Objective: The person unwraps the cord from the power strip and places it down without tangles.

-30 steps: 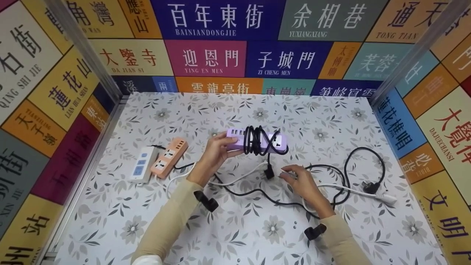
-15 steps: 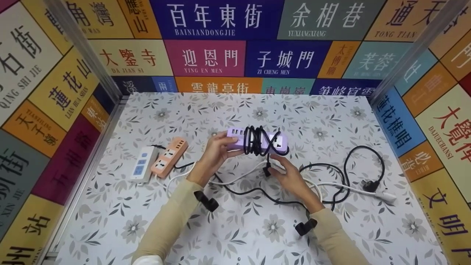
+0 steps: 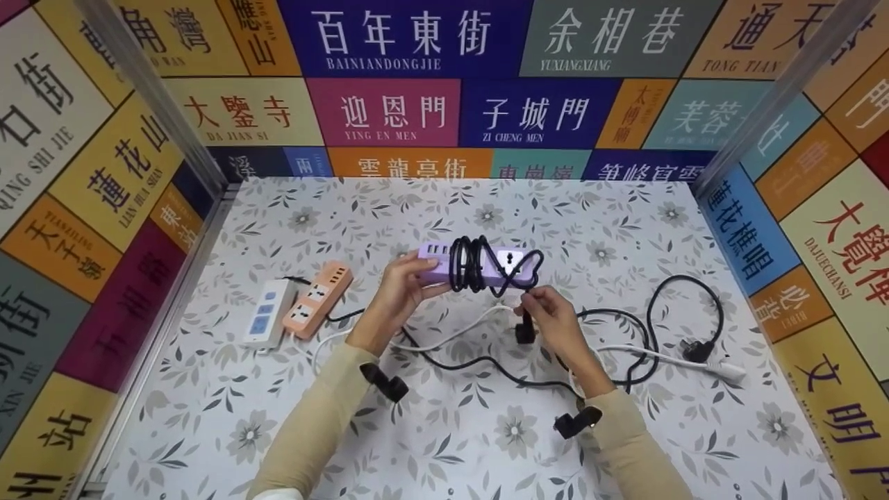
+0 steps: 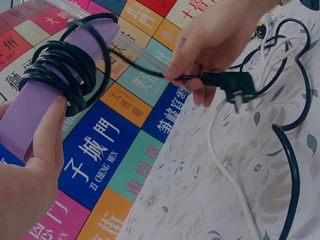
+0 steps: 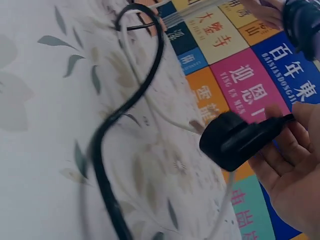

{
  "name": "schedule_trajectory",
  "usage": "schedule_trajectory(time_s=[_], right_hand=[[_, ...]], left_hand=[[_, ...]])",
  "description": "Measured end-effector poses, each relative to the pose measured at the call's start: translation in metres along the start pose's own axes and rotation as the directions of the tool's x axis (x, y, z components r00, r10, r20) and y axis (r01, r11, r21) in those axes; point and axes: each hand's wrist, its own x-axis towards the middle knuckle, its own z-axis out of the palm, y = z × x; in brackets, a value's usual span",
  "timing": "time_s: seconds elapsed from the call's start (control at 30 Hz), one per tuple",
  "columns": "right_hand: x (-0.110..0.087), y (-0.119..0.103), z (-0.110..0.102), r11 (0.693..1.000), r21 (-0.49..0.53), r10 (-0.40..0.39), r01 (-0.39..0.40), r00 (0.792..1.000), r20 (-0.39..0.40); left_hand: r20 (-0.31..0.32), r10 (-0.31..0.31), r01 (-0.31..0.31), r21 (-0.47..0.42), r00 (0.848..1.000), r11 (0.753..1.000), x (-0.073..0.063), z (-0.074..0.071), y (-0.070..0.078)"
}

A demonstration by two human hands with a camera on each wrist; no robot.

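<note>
My left hand (image 3: 397,292) grips the left end of a purple power strip (image 3: 436,269), raised above the table. Its black cord (image 3: 469,264) is wound several times round the strip's middle, with a loose loop crossing over the right-hand socket. Below that end, my right hand (image 3: 560,325) pinches the cord just behind its black plug (image 3: 525,330). In the left wrist view, the plug (image 4: 239,86) points away from the fingers with its metal prongs showing. The right wrist view shows the plug (image 5: 225,142) beyond the fingertips, over the tabletop.
At the left lie an orange power strip (image 3: 317,300) and a white power strip (image 3: 267,312), side by side. Their black cable (image 3: 486,360) and white cable (image 3: 458,336) trail rightward, ending near a black plug (image 3: 696,349) and a white plug (image 3: 726,373). Printed panels (image 3: 389,111) wall the table.
My right hand has come left to the hanging plug, taken hold of its cord, and drawn it slightly right. The left hand still holds the purple strip, which has shifted a little left.
</note>
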Motion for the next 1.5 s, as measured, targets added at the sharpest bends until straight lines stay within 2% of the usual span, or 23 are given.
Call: schedule_trajectory(time_s=[0.1,0.27,0.53,0.6,0.77,0.9,1.0,1.23,1.3,1.4,1.5], right_hand=[[0.001,-0.007,-0.009,0.997,0.074,-0.027,0.028,1.000,-0.014],[-0.006,-0.020,-0.025,0.990,0.127,-0.067,0.066,0.998,0.003],[-0.021,-0.036,-0.044,0.991,0.045,-0.130,0.125,0.984,0.119],[-0.024,-0.034,-0.049,0.987,0.021,-0.159,0.158,0.973,0.167],[-0.026,-0.026,-0.061,0.974,0.003,-0.216,0.226,0.923,0.318],[-0.027,-0.019,-0.070,0.966,-0.055,-0.206,0.251,0.885,0.418],[-0.028,-0.013,-0.076,0.956,-0.134,-0.176,0.261,0.875,0.451],[-0.032,-0.007,-0.093,0.941,-0.298,-0.031,0.160,0.918,0.396],[-0.032,-0.005,-0.096,0.923,-0.353,-0.015,0.152,0.932,0.361],[-0.030,-0.001,-0.101,0.854,-0.500,0.006,0.148,0.956,0.294],[-0.029,0.004,-0.107,0.778,-0.619,0.040,0.106,0.975,0.217]], left_hand=[[0.004,-0.008,0.008,-0.010,1.000,1.000,0.000,-0.002,-0.001],[-0.002,-0.009,0.009,-0.028,1.000,1.000,0.001,-0.004,-0.002],[-0.048,0.019,-0.021,-0.042,0.999,0.999,0.002,-0.007,0.000],[-0.055,0.021,-0.023,-0.036,0.998,0.999,0.001,-0.008,0.003],[-0.075,0.033,-0.034,-0.017,0.997,0.999,-0.001,-0.012,0.009],[-0.084,0.033,-0.035,-0.028,0.996,0.999,-0.003,-0.017,0.014],[-0.092,0.038,-0.042,-0.050,0.995,0.998,-0.003,-0.021,0.017],[-0.114,0.029,-0.037,-0.068,0.993,0.997,-0.007,-0.029,0.022],[-0.117,0.025,-0.034,-0.070,0.993,0.997,-0.007,-0.031,0.021],[-0.115,0.023,-0.032,-0.080,0.993,0.996,-0.008,-0.032,0.021],[-0.107,0.025,-0.035,-0.098,0.994,0.995,-0.009,-0.034,0.022]])
